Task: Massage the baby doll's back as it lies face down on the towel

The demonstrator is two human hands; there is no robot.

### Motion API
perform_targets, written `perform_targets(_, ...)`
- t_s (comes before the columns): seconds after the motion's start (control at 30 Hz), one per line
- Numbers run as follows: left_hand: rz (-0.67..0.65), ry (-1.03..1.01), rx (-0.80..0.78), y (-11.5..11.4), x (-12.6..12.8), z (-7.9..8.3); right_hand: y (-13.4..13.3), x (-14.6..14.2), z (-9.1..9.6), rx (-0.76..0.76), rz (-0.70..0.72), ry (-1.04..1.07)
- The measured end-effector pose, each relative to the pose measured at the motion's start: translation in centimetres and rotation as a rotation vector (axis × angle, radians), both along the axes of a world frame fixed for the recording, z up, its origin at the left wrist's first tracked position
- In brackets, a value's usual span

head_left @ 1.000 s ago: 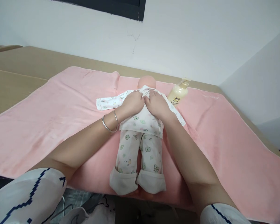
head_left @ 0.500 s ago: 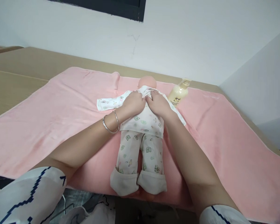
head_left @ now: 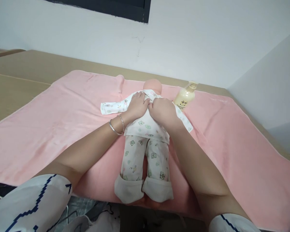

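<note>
A baby doll (head_left: 152,85) lies on its back, its smooth round head at the far end. It wears a white printed shirt (head_left: 147,126) and matching trousers (head_left: 157,158) with wide turned-up cuffs. My left hand (head_left: 137,105) rests flat on the shirt's chest with its fingers stretched out, a bracelet at the wrist. Beside it, my right hand (head_left: 163,111) is closed on the shirt front near the neck, thumb close to my left thumb. The cloth between its fingers is mostly hidden. Both sleeves spread out sideways.
Under the doll is a pink blanket (head_left: 70,112) covering much of a wooden table (head_left: 16,74). A pump bottle (head_left: 185,96) with pale yellow contents sits right of the doll's shoulder. A white wall (head_left: 195,42) stands behind the table.
My left hand has loosened from a curled grip and now lies flatter, fingers extended. My right hand has curled into a tighter grip and shifted slightly toward me. The doll stays in place.
</note>
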State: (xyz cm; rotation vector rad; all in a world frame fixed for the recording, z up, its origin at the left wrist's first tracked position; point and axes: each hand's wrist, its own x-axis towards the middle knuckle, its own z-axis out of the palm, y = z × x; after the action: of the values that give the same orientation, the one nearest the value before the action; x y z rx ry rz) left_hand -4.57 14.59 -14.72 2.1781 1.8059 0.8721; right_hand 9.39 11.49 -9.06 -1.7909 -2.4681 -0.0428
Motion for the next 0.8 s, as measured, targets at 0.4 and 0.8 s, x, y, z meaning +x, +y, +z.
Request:
perform_targets(0.4, 0.058, -0.026, -0.007, -0.9, 0.6, 0.4, 3.3, 0.7, -2.5, -0.092, 0.016, 0.265)
perform_targets(0.8, 0.061, -0.130, -0.043, -2.2, 0.8, 2.3, 1.0, 0.9, -0.2, -0.038, -0.002, 0.108)
